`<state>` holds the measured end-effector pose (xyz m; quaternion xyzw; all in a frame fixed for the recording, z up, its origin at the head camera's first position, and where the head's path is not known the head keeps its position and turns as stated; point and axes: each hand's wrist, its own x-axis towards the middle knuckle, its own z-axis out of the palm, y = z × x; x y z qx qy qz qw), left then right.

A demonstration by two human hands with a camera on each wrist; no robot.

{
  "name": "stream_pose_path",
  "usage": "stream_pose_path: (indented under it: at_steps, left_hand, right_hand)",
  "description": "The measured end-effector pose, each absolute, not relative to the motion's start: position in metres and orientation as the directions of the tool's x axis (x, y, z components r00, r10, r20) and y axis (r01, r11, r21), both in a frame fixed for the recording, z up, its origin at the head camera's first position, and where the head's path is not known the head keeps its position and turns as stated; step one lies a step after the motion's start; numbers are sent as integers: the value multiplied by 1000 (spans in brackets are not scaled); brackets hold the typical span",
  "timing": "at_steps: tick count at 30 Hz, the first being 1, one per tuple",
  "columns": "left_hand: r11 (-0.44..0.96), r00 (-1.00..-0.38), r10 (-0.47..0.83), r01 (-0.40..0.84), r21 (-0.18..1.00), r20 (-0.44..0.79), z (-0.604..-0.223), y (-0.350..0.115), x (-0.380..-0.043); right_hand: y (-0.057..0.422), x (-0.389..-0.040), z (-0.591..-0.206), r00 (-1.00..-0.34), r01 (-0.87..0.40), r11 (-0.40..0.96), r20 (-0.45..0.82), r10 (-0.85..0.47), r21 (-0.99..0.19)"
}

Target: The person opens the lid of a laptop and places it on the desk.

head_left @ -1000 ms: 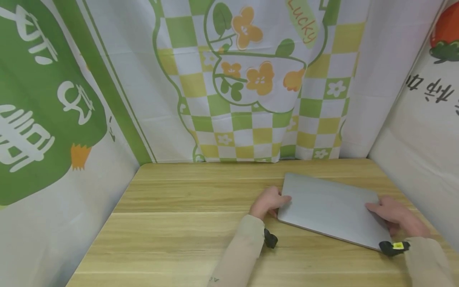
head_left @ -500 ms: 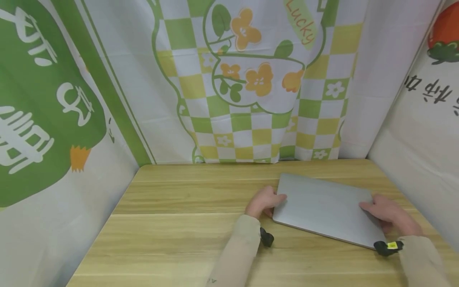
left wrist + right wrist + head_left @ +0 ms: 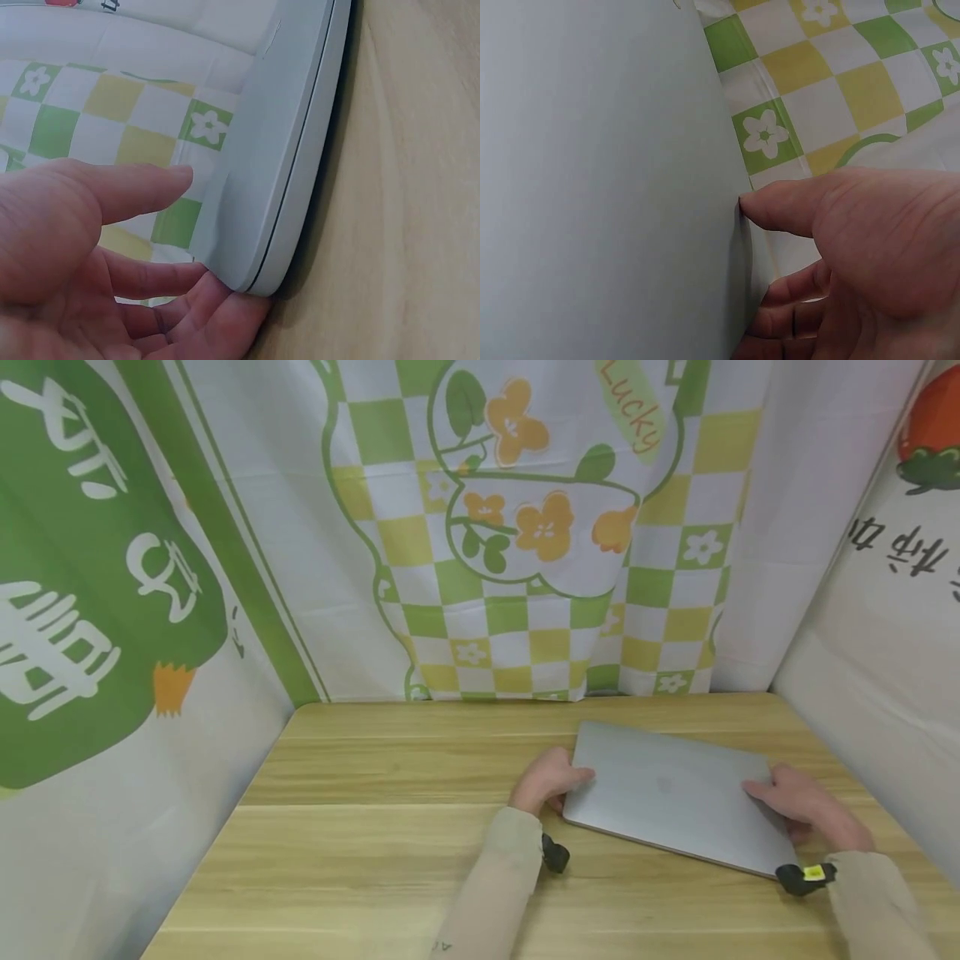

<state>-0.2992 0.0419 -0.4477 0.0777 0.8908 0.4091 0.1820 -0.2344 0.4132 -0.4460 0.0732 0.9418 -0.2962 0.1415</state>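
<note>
A closed silver laptop lies at a slant over the right half of the wooden table, its near right corner toward me. At its left edge my left hand grips it, thumb over the lid and fingers curled beneath. In the left wrist view, fingertips of that hand reach under the laptop's rounded corner. My right hand holds the opposite edge, its thumb on top of the lid. The right wrist view has the lid filling the left side, with the other fingers partly hidden behind its edge.
The wooden table extends to the left and in front. A checkered, flower-printed curtain hangs along its back edge. Printed cloth walls stand at the left and right sides. Each wrist wears a small black device.
The laptop has shifted slightly to the left, with both hands moving along with it. Their hold on its two edges looks the same.
</note>
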Motion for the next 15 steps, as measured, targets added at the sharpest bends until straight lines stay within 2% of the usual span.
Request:
stream_pose_path:
  at_steps: [15]
  left_hand:
    - [683, -924, 283, 7, 731, -256, -447, 34, -298]
  right_hand:
    - [402, -234, -443, -952, 199, 821, -304, 32, -535]
